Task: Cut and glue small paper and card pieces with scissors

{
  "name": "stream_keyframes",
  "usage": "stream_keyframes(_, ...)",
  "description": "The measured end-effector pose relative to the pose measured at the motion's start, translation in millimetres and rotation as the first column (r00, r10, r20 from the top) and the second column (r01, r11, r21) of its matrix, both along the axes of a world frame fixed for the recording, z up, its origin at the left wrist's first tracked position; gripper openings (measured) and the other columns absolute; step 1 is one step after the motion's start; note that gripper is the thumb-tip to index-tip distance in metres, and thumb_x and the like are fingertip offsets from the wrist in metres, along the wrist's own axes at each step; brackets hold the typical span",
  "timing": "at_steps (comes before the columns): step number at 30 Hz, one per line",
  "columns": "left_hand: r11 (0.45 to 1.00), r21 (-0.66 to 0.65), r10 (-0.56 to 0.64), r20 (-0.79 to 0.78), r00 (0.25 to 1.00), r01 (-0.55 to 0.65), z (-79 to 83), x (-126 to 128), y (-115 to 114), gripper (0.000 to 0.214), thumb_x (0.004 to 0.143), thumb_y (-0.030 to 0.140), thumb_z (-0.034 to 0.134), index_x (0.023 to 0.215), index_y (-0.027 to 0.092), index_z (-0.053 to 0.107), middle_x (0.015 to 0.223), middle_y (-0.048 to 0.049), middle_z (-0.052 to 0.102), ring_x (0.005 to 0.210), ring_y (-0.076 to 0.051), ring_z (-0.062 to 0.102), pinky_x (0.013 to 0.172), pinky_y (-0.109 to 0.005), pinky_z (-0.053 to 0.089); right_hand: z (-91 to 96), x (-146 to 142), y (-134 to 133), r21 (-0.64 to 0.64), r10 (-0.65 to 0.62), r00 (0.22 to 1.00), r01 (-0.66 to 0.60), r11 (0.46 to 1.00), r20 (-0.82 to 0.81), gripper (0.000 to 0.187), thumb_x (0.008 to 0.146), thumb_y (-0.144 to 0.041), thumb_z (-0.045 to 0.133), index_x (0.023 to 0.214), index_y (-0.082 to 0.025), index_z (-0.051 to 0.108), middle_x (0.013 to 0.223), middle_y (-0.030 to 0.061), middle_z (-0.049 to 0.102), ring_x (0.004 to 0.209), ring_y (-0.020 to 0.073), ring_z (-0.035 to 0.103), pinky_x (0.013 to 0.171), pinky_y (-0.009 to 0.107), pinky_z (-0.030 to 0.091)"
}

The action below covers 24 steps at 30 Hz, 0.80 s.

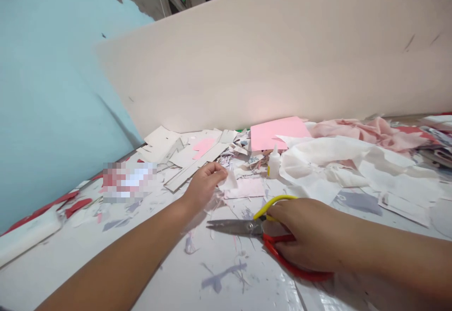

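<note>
The person's left hand (205,184) reaches out to the middle of the white paper-littered table (141,273), fingers curled, tips right at the edge of a small white paper scrap (231,180). Can't tell if the scrap is actually pinched or just touched.

The right hand (307,235) is nearer and to the right, wrapped around the loops of steel scissors with one yellow and one red handle (243,227). The blades are shut, lying flat and pointing left.

To do this bit well, I'd say pinch only that scrap by its raised corner, so the pale pink paper piece (247,189) just right of it doesn't come along. The blades are best left closed and low while the left wrist is that near their tip. The small white glue bottle (273,162) stands just beyond, easy to knock over.
</note>
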<state>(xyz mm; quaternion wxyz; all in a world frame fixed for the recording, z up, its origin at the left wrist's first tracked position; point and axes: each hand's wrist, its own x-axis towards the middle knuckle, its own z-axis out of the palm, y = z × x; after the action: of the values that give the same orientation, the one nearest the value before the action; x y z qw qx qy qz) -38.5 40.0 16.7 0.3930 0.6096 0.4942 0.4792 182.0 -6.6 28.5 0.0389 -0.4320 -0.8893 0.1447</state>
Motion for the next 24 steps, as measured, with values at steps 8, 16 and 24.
stream_keyframes(8,0.991,-0.087,-0.115,-0.194,0.974,0.1,-14.9,-6,6,0.021,0.078,0.039,0.044,0.073,0.019,0.049,0.066,0.0022,0.048,0.057,-0.01,0.043,0.052,-0.023,0.041,2.2,1,2,0.103,0.065,0.998,-0.066,0.992,0.019,0.017,0.073,-0.032,0.048,0.067,-0.02,0.058,0.065,0.0056,0.059,0.056,0.0177,0.052,0.049,0.027,0.032)
stream_keyframes(16,0.999,0.022,0.053,-0.21,0.976,-0.049,-12.0,-9,7,0.022,0.08,0.04,0.042,0.072,0.02,0.046,0.065,0.0028,0.043,0.058,-0.011,0.042,0.053,-0.023,0.041,-8.7,6,31,0.27,0.2,0.967,-0.153,0.95,-0.155,0.032,0.08,-0.034,0.046,0.101,-0.015,0.061,0.101,0.013,0.062,0.095,0.0264,0.054,0.077,0.038,0.043)
stream_keyframes(24,0.988,0.13,0.128,-0.412,0.902,-0.08,-18.4,-15,15,0.023,0.079,0.039,0.043,0.067,0.02,0.048,0.064,0.0017,0.046,0.062,-0.013,0.041,0.057,-0.026,0.037,-16.1,7,47,0.094,0.258,0.947,-0.244,0.965,-0.19,0.045,0.083,-0.042,0.045,0.119,-0.017,0.055,0.129,0.0109,0.05,0.12,0.0288,0.042,0.095,0.045,0.036)
